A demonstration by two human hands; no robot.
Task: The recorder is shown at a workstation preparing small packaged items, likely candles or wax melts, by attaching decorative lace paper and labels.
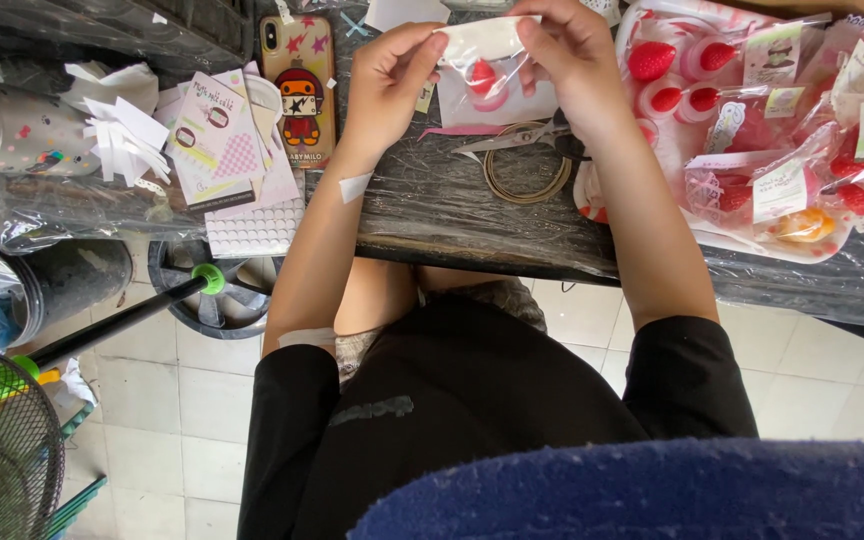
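My left hand [389,75] and my right hand [570,52] both pinch the top edge of a small clear plastic bag [484,72] with a red strawberry-shaped item inside. I hold the bag just above the dark, plastic-covered table [432,210]. Under my hands lie scissors [512,138] and a tan loop of cord [527,178]. Strips of white tape stick to my left forearm.
A pile of packed strawberry items in clear bags [762,120] fills the right of the table. A phone in a cartoon case [298,85], paper cards [217,140] and a sticker sheet [252,228] lie at left. A fan [2,450] and bins stand on the tiled floor.
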